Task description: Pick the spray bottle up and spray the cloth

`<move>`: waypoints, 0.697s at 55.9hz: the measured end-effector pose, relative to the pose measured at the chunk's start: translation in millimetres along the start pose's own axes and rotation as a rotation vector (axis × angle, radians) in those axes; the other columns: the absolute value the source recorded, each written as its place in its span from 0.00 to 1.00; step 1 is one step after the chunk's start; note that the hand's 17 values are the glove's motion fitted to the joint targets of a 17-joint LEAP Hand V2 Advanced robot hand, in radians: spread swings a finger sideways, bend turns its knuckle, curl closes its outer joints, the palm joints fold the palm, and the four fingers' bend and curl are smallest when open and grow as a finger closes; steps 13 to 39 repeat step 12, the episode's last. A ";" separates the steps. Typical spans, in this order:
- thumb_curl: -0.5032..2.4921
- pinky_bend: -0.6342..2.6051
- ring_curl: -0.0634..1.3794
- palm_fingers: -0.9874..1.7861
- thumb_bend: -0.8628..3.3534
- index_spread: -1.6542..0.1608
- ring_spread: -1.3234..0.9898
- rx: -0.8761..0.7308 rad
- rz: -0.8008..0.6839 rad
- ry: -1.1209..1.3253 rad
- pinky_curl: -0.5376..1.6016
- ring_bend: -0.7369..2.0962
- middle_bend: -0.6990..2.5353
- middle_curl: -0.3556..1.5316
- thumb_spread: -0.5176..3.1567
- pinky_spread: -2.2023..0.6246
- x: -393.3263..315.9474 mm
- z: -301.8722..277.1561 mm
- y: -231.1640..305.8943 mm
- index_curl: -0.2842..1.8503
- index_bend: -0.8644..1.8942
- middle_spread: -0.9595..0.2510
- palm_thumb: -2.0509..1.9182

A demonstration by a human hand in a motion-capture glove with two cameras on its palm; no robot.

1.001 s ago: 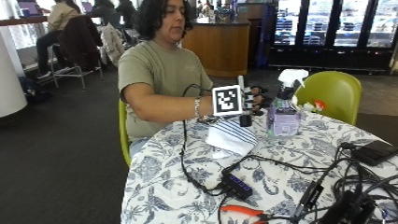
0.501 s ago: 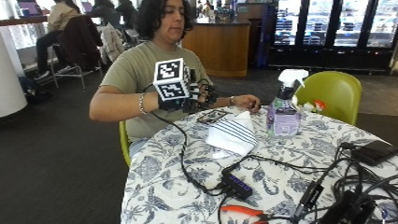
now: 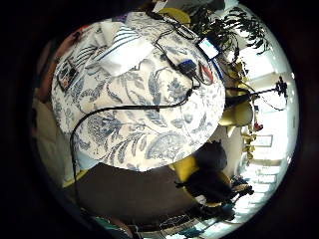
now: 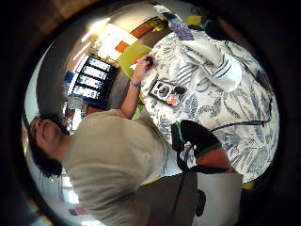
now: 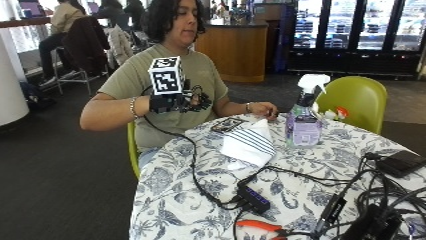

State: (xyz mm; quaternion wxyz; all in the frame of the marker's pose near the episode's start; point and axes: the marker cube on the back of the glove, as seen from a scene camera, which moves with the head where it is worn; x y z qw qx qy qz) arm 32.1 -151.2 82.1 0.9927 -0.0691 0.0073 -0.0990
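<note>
In the outside view a clear spray bottle (image 5: 303, 122) with a white trigger head stands upright on the floral tablecloth (image 5: 200, 220), at the far side. A white cloth with dark stripes (image 5: 247, 142) lies just left of it, folded. My gloved right hand (image 5: 178, 101) hangs in the air in front of the person's chest, past the table's edge and well left of the bottle; its fingers are relaxed and hold nothing. The bare left hand (image 5: 263, 109) rests on the table behind the cloth. The thumb side palm view looks down on the cloth (image 4: 211, 59) and bottle (image 4: 181, 29).
A phone-like device (image 5: 227, 125) lies beside the cloth. Black cables, a USB hub (image 5: 253, 200) and orange-handled pliers (image 5: 256, 226) cover the near side. A black box (image 5: 403, 162) sits at the right. A green chair (image 5: 359, 97) stands behind the bottle.
My gloved hand has pulled back from beside the bottle, over the cloth, to the person's chest. The bottle and cloth have not moved.
</note>
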 end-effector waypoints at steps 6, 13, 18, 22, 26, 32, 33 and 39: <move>0.32 0.25 0.28 0.51 0.20 0.70 0.53 -0.022 -0.013 -0.027 0.39 0.36 0.27 0.37 0.43 0.83 -9.7 8.7 5.7 0.29 0.37 0.75 0.69; 0.32 0.26 0.28 0.50 0.20 0.70 0.53 -0.041 -0.008 0.006 0.39 0.36 0.27 0.37 0.43 0.83 -13.8 16.1 9.6 0.28 0.37 0.76 0.69; 0.32 0.26 0.28 0.50 0.20 0.70 0.53 -0.041 -0.008 0.006 0.39 0.36 0.27 0.37 0.43 0.83 -13.8 16.1 9.6 0.28 0.37 0.76 0.69; 0.32 0.26 0.28 0.50 0.20 0.70 0.53 -0.041 -0.008 0.006 0.39 0.36 0.27 0.37 0.43 0.83 -13.8 16.1 9.6 0.28 0.37 0.76 0.69; 0.32 0.26 0.28 0.50 0.20 0.70 0.53 -0.041 -0.008 0.006 0.39 0.36 0.27 0.37 0.43 0.83 -13.8 16.1 9.6 0.28 0.37 0.76 0.69; 0.32 0.26 0.28 0.50 0.20 0.70 0.53 -0.041 -0.008 0.006 0.39 0.36 0.27 0.37 0.43 0.83 -13.8 16.1 9.6 0.28 0.37 0.76 0.69; 0.32 0.26 0.28 0.50 0.20 0.70 0.53 -0.041 -0.008 0.006 0.39 0.36 0.27 0.37 0.43 0.83 -13.8 16.1 9.6 0.28 0.37 0.76 0.69; 0.32 0.26 0.28 0.50 0.20 0.70 0.53 -0.041 -0.008 0.006 0.39 0.36 0.27 0.37 0.43 0.83 -13.8 16.1 9.6 0.28 0.37 0.76 0.69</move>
